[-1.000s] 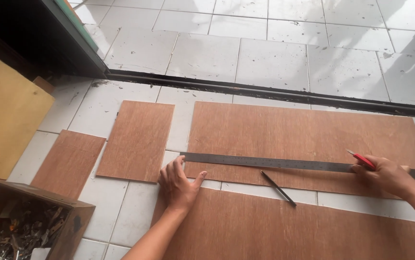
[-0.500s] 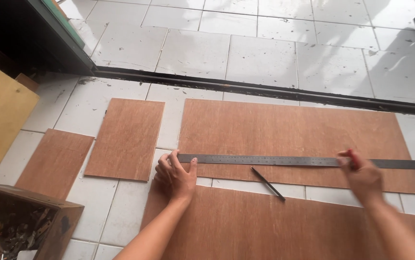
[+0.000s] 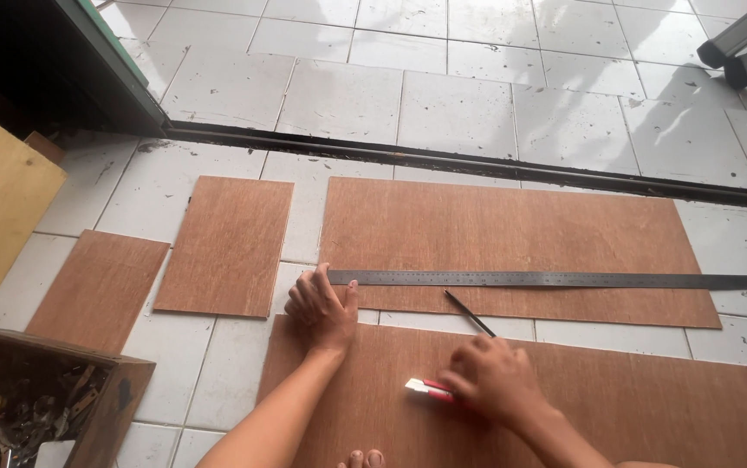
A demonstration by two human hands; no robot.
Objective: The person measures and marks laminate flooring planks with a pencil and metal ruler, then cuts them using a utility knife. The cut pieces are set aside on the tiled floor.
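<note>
Pressing ruler (image 3: pixel 555 280) end, left hand (image 3: pixel 321 305), cutter (image 3: pixel 430 391) gripped

Ruler (image 3: pixel 555 279) and box (image 3: pixel 87 407) cut by edges

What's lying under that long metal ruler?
The long metal ruler lies across the large plywood sheet; the left hand presses its near end. White floor tiles beneath the sheet are covered there.

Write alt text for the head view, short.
Seen from above, a person's left hand presses the end of a long dark metal ruler lying across a wide brown plywood sheet on white floor tiles. The right hand holds a red and white utility knife over a nearer plywood sheet, beside a thin dark pencil.
</note>
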